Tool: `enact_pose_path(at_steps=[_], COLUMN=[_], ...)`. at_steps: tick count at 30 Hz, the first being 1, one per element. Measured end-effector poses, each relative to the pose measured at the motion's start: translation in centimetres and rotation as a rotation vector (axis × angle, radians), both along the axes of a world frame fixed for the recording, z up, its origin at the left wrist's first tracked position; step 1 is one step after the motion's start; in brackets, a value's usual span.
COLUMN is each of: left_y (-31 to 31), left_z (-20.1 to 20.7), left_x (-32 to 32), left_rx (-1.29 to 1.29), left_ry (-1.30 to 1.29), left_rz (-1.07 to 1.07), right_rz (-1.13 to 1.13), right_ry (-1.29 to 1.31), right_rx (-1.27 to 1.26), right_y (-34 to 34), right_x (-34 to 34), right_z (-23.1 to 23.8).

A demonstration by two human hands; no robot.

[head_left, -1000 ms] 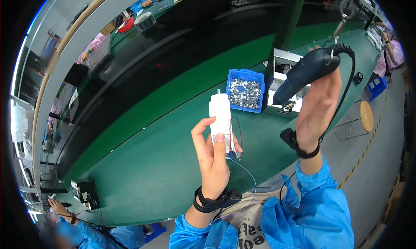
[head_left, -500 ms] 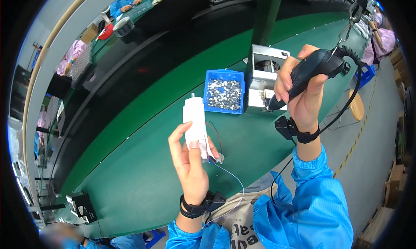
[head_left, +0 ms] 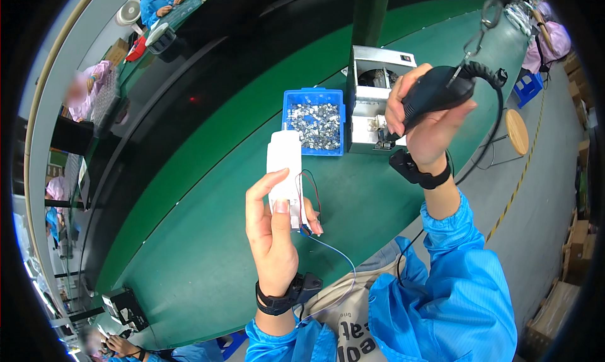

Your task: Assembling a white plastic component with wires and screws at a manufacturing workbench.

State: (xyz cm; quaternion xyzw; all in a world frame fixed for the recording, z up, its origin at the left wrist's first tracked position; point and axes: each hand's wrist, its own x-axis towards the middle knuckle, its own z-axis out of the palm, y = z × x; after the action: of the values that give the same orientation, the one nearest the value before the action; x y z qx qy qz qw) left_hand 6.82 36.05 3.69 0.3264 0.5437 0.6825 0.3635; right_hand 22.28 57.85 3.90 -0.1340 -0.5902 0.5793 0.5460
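Note:
My left hand is closed round a long white plastic housing, its thumb pressed on the near end. Thin wires loop from the housing's side, and a blue-white wire runs down toward my lap. My right hand grips a black electric screwdriver hanging from a metal hook. Its tip points down by the front of a metal screw feeder; whether it touches is hard to tell. A blue bin of small metal parts stands left of the feeder, just beyond the housing.
A green table curves around me, with a dark belt beyond it. Behind the feeder rises a green post. A black box sits at the lower left. A wooden stool stands at the right. Other people work farther off.
The view has shifted a little. The white housing has come closer to the blue bin's near left corner. The screwdriver has tilted more upright, its tip still at the feeder. Both grips stay.

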Motion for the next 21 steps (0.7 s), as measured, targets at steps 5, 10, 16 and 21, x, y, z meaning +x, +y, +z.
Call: enact_pose_path(at_steps=[5, 10, 16, 21], left_y=[0.1, 0.3, 1.1, 1.7], left_z=[-0.3, -0.4, -0.2, 0.0], left_x=[0.3, 1.4, 1.4, 1.5], left_rx=[0.027, 0.045, 0.025, 0.013], left_ry=[0.004, 0.031, 0.026, -0.038], left_rz=[0.007, -0.009, -0.054, -0.054], right_rz=[0.030, 0.148, 0.530, 0.566], right_ry=[-0.034, 0.152, 0.311, 0.288], right_rx=[-0.045, -0.170, -0.097, -0.068], right_y=[-1.2, -3.4, -6.7, -7.1], right_x=[-0.1, 0.3, -1.6, -3.8], right_z=[0.1, 3.2, 10.7, 10.8])
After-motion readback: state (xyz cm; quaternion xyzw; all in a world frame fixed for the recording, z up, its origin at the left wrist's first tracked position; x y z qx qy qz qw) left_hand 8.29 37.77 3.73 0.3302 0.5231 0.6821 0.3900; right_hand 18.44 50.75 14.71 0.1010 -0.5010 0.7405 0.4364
